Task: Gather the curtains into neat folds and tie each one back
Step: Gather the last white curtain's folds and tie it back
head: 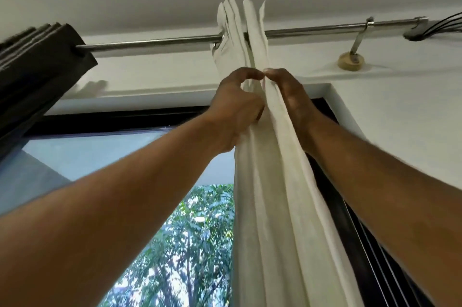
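A cream curtain hangs bunched in narrow folds from a metal rod above the window. My left hand grips the folds from the left, just below the rod. From the right, my right hand closes on the same bundle, and the fingertips of both hands meet at its front. Pushed to the rod's far left end is a dark grey curtain, also gathered in pleats.
The window has a black frame, with trees outside. A rod bracket is fixed to the wall at the right, and black cables run by the rod's right end. The white ceiling lies close above the rod.
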`<state>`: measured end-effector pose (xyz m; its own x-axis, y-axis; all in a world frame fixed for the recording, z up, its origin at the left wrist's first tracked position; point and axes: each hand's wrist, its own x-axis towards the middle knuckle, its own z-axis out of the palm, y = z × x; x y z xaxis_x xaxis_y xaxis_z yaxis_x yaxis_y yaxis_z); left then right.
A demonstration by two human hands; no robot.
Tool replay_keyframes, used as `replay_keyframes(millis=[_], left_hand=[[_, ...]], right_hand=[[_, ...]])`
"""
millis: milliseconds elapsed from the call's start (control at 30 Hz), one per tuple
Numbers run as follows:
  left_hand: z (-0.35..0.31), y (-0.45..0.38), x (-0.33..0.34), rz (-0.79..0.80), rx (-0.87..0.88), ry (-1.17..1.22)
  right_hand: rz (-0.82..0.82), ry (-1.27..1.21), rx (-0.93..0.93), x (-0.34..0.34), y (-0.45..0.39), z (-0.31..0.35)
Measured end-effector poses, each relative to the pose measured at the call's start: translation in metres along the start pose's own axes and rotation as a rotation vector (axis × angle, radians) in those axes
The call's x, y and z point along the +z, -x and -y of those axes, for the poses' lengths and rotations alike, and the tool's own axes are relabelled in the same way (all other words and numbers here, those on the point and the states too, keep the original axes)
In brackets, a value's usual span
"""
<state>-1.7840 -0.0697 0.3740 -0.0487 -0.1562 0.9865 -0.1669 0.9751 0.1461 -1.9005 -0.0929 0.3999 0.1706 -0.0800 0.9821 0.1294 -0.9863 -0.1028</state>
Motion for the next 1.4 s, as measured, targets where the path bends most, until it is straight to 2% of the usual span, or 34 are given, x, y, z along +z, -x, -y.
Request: replay_keyframes(millis=[33, 167, 233, 400, 567, 833, 933, 1067, 1133, 1267, 1400], left_hand=[[0.001, 0.006, -0.001, -0.022, 0.003, -0.011], [0.014, 0.034, -0.005, -0.020, -0.019, -0.044], [0.032, 0.052, 0.006, -0.016, -0.077, -0.064], [0.063, 0.091, 0.034, -0.101, -0.135, -0.038], [0.051, 0.122, 0.046, -0.116, -0.130, -0.041], [0.045, 0.234, 0.042, -0.074, -0.144, -0.208], [0.039, 0.262, 0.036, -0.048, -0.135, -0.301], [0.034, 0.284, 0.024, 0.040, -0.231, -0.379], [0.033, 0.296, 0.018, 0.103, -0.278, -0.421], [0.039, 0.320, 0.000, 0.136, -0.354, -0.470], [0.042, 0.337, -0.009, 0.117, -0.312, -0.457]], right_hand=[[-0.014, -0.016, 0.000, -0.003, 0.005, 0.000], [-0.276, 0.023, 0.039, -0.014, 0.023, 0.004], [-0.315, 0.058, 0.058, -0.021, 0.035, 0.000], [-0.263, 0.209, 0.000, -0.029, 0.085, -0.013], [-0.222, 0.579, -0.147, -0.027, 0.151, -0.026], [-0.299, 0.687, 0.175, -0.002, 0.277, -0.006], [-0.288, 0.846, 0.284, 0.001, 0.310, -0.001], [-0.302, 1.007, 0.411, 0.008, 0.336, 0.001], [-0.300, 1.001, 0.475, 0.017, 0.345, 0.002], [-0.281, 0.658, 0.646, 0.048, 0.351, 0.007], [-0.239, 0.802, 0.636, 0.079, 0.356, -0.012]])
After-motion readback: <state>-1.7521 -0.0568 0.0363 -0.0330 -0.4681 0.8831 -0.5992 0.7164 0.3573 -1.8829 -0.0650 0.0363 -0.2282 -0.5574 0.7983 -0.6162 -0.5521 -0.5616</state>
